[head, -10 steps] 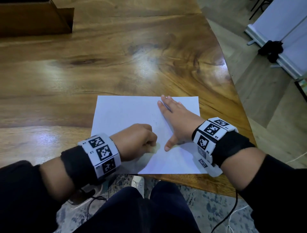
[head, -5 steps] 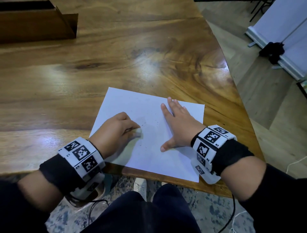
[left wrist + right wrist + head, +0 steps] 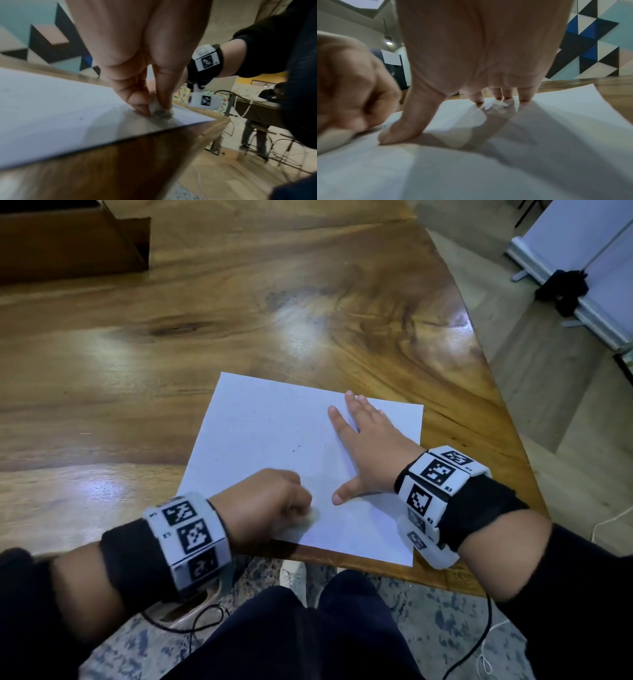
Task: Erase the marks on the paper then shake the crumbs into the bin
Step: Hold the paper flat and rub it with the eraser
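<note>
A white sheet of paper (image 3: 274, 433) lies askew on the wooden table (image 3: 205, 320) by its near edge. My left hand (image 3: 270, 505) pinches a small white eraser (image 3: 160, 110) and presses it on the sheet's near part; the eraser (image 3: 312, 516) shows beside my knuckles. My right hand (image 3: 366, 440) lies flat on the sheet's right side, fingers spread and thumb out. In the right wrist view the fingertips (image 3: 523, 97) press the paper (image 3: 488, 162), and the left hand (image 3: 351, 88) is close by. Faint specks (image 3: 298, 447) dot the sheet's middle.
A brown box (image 3: 68, 244) stands at the table's far left. The table's near edge (image 3: 342, 566) runs just under the sheet. Below it are my dark-trousered legs (image 3: 291, 638), a patterned rug and cables. A person (image 3: 267, 94) sits at another table in the background.
My left hand with the eraser has swept from the sheet's left part back toward the near middle. The right hand stays flat on the paper.
</note>
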`<state>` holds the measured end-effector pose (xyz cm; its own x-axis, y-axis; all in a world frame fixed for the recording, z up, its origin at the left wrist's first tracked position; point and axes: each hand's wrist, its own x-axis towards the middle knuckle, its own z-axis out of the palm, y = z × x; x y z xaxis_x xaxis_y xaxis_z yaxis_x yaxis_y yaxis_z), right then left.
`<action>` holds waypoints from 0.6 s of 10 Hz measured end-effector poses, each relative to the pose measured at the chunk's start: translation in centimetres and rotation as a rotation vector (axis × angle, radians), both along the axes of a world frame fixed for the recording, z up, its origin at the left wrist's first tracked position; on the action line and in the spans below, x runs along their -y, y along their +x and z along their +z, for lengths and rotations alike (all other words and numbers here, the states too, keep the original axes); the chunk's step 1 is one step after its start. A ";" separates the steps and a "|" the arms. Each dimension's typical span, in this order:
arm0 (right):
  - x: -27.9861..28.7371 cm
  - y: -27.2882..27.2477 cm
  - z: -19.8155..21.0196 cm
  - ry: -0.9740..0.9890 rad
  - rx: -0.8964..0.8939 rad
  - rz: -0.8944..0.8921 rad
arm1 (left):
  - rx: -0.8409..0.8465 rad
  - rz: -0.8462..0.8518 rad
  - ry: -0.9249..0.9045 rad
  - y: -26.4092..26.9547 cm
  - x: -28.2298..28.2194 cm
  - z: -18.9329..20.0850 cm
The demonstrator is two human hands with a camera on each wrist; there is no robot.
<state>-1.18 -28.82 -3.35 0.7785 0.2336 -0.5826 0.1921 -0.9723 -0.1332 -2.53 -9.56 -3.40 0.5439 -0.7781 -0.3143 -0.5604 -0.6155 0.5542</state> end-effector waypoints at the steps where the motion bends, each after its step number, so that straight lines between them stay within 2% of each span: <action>1: -0.1 0.0 -0.1 -0.009 0.002 0.008 | 0.007 0.006 0.021 0.8 0.6 0.0; 2: -0.1 0.1 -0.1 -0.013 -0.004 0.012 | 0.072 0.156 -0.007 2.9 1.9 -0.1; 3: 0.0 0.1 0.0 -0.015 -0.006 0.013 | -0.002 0.059 0.012 2.0 0.9 -0.5; 4: -0.1 0.0 0.0 -0.017 -0.002 0.010 | 0.008 -0.091 0.062 -0.5 -0.2 -0.3; 5: -0.2 0.0 0.0 -0.027 -0.007 0.013 | 0.018 0.050 -0.005 0.9 1.0 -0.8; 6: -0.2 0.0 0.1 -0.021 -0.007 0.011 | -0.008 0.073 0.006 1.7 1.9 -0.1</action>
<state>-1.15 -28.66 -3.27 0.7720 0.2298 -0.5927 0.2022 -0.9727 -0.1137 -0.84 -11.49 -3.54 0.5965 -0.7344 -0.3237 -0.5091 -0.6580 0.5549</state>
